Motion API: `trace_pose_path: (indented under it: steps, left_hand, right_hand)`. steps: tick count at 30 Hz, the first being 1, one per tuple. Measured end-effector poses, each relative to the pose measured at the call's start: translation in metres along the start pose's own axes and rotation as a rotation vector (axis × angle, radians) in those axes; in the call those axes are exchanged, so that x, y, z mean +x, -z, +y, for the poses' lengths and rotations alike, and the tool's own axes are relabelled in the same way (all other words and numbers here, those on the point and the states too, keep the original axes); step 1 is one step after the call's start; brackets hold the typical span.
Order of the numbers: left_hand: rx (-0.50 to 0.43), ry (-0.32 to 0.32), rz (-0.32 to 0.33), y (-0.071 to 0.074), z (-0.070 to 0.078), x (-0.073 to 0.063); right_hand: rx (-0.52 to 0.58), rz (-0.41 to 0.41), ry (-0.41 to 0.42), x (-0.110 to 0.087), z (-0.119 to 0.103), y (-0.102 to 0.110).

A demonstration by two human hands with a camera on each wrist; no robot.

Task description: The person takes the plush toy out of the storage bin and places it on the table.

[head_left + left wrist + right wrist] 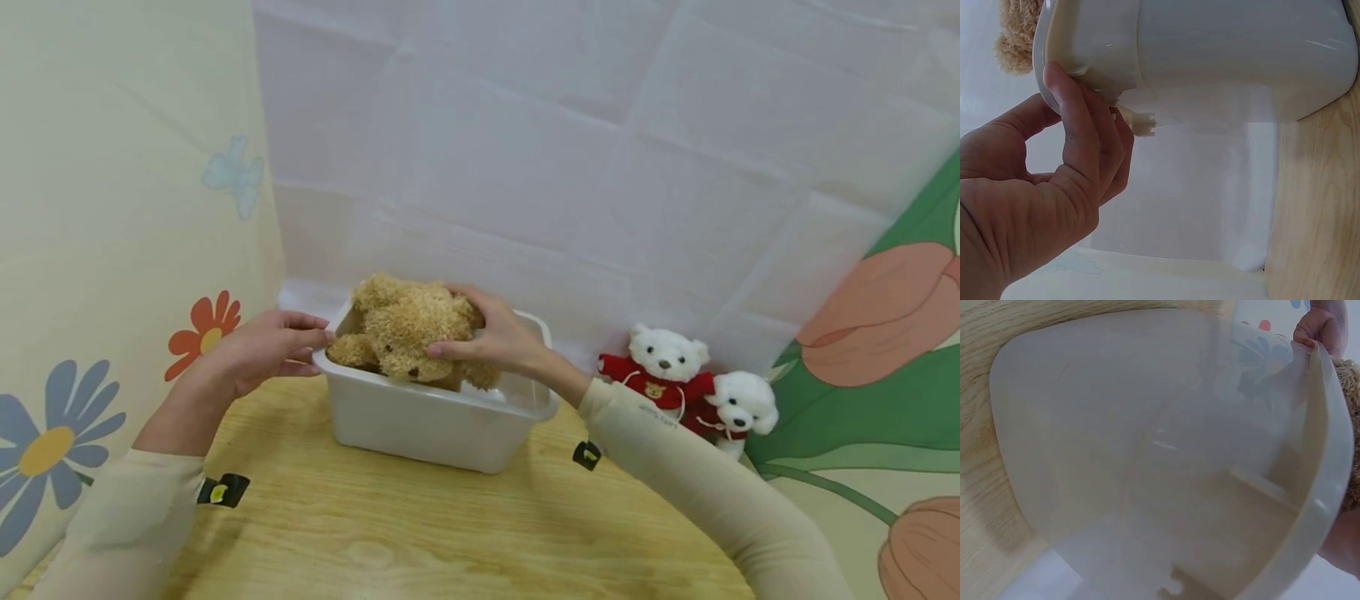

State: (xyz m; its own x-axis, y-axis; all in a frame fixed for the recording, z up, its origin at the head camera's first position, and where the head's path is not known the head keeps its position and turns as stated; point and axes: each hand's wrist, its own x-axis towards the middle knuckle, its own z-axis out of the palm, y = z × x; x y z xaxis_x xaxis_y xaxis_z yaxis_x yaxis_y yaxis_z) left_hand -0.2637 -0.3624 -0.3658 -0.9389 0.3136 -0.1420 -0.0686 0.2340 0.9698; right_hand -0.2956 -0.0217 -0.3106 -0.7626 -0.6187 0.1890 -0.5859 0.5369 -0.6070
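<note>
A curly tan teddy bear [408,321] lies in a white plastic bin [427,425], its head and limbs showing above the rim. My right hand [498,333] grips the bear from its right side, thumb in front near the face and fingers behind. At the bin's left end, my left hand [266,346] pinches the rim; the left wrist view shows the thumb on one side of the lip [1039,50] and the fingers under it. In the right wrist view the bin wall [1097,425] covers most of the picture, and only part of the right hand [1342,544] shows.
Two white plush toys sit right of the bin by the wall: a bear in a red sweater [663,371] and a dog in dark red [742,404]. The bin stands on a wooden table [420,533]. White sheeting [525,167] hangs behind; flower-printed panels flank both sides.
</note>
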Motion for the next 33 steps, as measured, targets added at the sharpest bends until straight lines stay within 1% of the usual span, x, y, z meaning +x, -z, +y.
trace_pose_path:
  steps: [10, 21, 28, 33]
  left_hand:
    - [-0.003, 0.004, 0.002, 0.001, -0.002, -0.001]
    - [0.002, 0.010, -0.004, 0.000, 0.001, -0.002]
    - [-0.007, 0.011, -0.001, -0.001, 0.001, -0.004]
    - [-0.013, 0.014, 0.002, -0.001, 0.001, -0.007]
  right_hand:
    - [0.067, 0.026, 0.032, 0.001, 0.001, -0.005]
    - [0.059, 0.119, 0.051, -0.001, 0.003, -0.009]
    - [0.047, 0.147, 0.064, -0.002, 0.002, -0.011]
    - [0.035, 0.161, 0.090, -0.001, 0.001, -0.012]
